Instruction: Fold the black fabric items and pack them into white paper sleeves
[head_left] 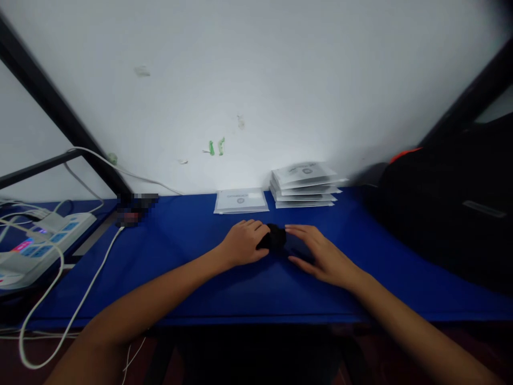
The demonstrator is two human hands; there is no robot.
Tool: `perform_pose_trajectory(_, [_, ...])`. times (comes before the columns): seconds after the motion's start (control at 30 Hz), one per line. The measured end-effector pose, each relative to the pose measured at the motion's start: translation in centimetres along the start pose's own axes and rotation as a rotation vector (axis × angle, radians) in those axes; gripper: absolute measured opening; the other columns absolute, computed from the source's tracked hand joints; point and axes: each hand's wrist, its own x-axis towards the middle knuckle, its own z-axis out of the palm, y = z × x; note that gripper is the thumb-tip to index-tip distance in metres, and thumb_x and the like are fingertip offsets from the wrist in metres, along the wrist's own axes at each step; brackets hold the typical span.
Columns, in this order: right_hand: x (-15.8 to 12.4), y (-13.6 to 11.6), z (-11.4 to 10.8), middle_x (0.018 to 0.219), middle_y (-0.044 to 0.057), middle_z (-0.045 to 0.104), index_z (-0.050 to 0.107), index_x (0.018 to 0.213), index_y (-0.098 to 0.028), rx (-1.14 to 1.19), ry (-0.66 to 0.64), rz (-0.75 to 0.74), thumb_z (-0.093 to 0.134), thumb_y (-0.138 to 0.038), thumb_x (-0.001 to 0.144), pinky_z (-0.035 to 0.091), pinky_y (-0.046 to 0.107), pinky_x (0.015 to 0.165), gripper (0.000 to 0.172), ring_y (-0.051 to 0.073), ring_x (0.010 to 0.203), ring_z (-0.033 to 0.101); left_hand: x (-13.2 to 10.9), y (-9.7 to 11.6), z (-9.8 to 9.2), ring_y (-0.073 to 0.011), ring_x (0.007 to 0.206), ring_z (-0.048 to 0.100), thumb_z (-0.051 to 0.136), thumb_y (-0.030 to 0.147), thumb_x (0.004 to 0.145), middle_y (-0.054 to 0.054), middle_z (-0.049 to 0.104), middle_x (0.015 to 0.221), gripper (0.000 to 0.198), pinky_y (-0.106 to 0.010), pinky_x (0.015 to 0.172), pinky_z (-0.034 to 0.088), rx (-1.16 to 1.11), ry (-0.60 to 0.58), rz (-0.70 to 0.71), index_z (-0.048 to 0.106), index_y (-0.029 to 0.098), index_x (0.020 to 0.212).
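A small, dark, bunched item (276, 237), perhaps cloth, lies on the blue table (192, 289); its kind is too dark to make out. My left hand (245, 242) is wrapped round its left side, with the thumb below and the fingers over the top. At its right edge, my right hand (316, 252) has thumb and fingers apart, fingertips at or close to the dark item. Behind my hands lies a single flat white packet (241, 201) with printing on it. To the right of that rises a stack of similar packets (305, 184).
A large black bag (444, 214) takes up the right side. On the left are a white power strip (44, 243), a loose white cable (90, 289) and a pixelated dark object (136, 209). The white wall (256, 80) stands directly behind the table.
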Motion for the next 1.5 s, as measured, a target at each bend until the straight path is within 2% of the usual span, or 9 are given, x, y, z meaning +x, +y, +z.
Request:
perform_pose_trajectory(0.1, [0.5, -0.2, 0.1, 0.143, 0.02, 0.044, 0.028, 0.146, -0.018, -0.026, 0.021, -0.073, 0.064, -0.027, 0.084, 0.04, 0.053, 0.105, 0.072, 0.032, 0.133, 0.041, -0.4, 0.3, -0.5, -0.0232, 0.106, 0.059, 0.062, 0.022, 0.08, -0.009, 0.064, 0.112, 0.03, -0.037, 0.094, 0.044, -0.353, 0.032, 0.128, 0.058, 0.017, 0.11])
perform_pose_trajectory(0.27, [0.7, -0.4, 0.4, 0.104, 0.013, 0.063, 0.044, 0.133, -0.014, 0.007, -0.087, -0.132, 0.047, -0.004, 0.07, 0.051, 0.041, 0.079, 0.063, 0.025, 0.094, 0.058, -0.3, -2.3, -0.8, -0.0199, 0.101, 0.062, 0.065, 0.039, 0.085, -0.008, 0.064, 0.107, 0.031, -0.033, 0.092, 0.048, -0.665, -0.028, 0.235, 0.06, 0.019, 0.109])
perform_pose_trajectory(0.43, [0.5, -0.5, 0.6, 0.096, 0.013, 0.061, 0.056, 0.112, -0.012, -0.066, -0.061, -0.204, 0.044, -0.001, 0.063, 0.048, 0.038, 0.074, 0.052, 0.024, 0.086, 0.054, 0.1, -9.1, 0.5, -0.0212, 0.104, 0.059, 0.055, 0.029, 0.091, -0.009, 0.064, 0.109, 0.018, -0.035, 0.092, 0.047, -0.099, 0.086, -0.167, 0.059, 0.018, 0.105])
perform_pose_trajectory(0.6, [0.4, -0.9, 0.5, 0.089, 0.011, 0.059, 0.057, 0.101, -0.014, -0.118, -0.083, -0.166, 0.044, -0.003, 0.061, 0.045, 0.037, 0.069, 0.043, 0.023, 0.079, 0.05, -0.2, -12.3, 1.2, -0.022, 0.088, 0.06, 0.042, 0.013, 0.091, -0.009, 0.064, 0.09, 0.018, -0.036, 0.081, 0.048, 0.054, 0.083, -0.26, 0.059, 0.014, 0.098])
perform_pose_trajectory(0.7, [0.4, -1.1, 0.4, 0.09, 0.01, 0.059, 0.056, 0.101, -0.015, -0.1, -0.088, -0.114, 0.047, -0.004, 0.059, 0.046, 0.04, 0.072, 0.045, 0.025, 0.082, 0.051, -0.5, -11.6, 1.0, -0.0202, 0.086, 0.06, 0.041, 0.012, 0.091, -0.008, 0.063, 0.094, 0.022, -0.031, 0.076, 0.048, 0.082, 0.033, -0.207, 0.06, 0.016, 0.102])
perform_pose_trajectory(0.9, [0.2, -0.8, 0.3, 0.135, 0.017, 0.052, 0.048, 0.114, -0.018, 0.16, -0.2, -0.057, 0.046, 0.002, 0.058, 0.043, 0.047, 0.102, 0.059, 0.027, 0.13, 0.046, -1.4, -7.6, 0.4, -0.0211, 0.098, 0.058, 0.041, 0.006, 0.086, -0.012, 0.058, 0.106, 0.03, -0.033, 0.088, 0.048, 0.079, -0.032, -0.074, 0.06, 0.012, 0.108])
perform_pose_trajectory(1.0, [0.1, -0.7, 0.2, 0.135, 0.016, 0.055, 0.047, 0.119, -0.019, 0.188, -0.219, -0.087, 0.043, 0.003, 0.063, 0.046, 0.045, 0.102, 0.06, 0.023, 0.129, 0.049, -2.1, -5.6, 0.1, -0.023, 0.104, 0.054, 0.042, 0.006, 0.084, -0.014, 0.055, 0.108, 0.032, -0.037, 0.095, 0.046, 0.05, 0.01, -0.057, 0.056, 0.009, 0.112])
perform_pose_trajectory(1.23, [1.7, -0.9, 0.3, 0.145, 0.021, 0.046, 0.037, 0.141, -0.015, -0.007, -0.09, -0.435, 0.04, -0.012, 0.091, 0.044, 0.049, 0.106, 0.051, 0.026, 0.14, 0.036, -3.8, -1.4, -1.0, -0.0255, 0.104, 0.05, 0.047, 0.003, 0.076, -0.013, 0.053, 0.107, 0.041, -0.041, 0.094, 0.049, -0.12, 0.031, 0.035, 0.052, 0.011, 0.116])
perform_pose_trajectory(1.5, [2.6, -0.7, 2.1, 0.139, 0.02, 0.053, 0.04, 0.142, -0.011, -0.172, -0.254, -0.247, 0.044, 0.003, 0.074, 0.05, 0.043, 0.101, 0.07, 0.028, 0.13, 0.05, -4.5, -0.7, -0.6, -0.0233, 0.103, 0.053, 0.039, 0.002, 0.083, -0.014, 0.051, 0.109, 0.045, -0.041, 0.096, 0.049, -0.185, 0.044, 0.021, 0.052, 0.012, 0.125])
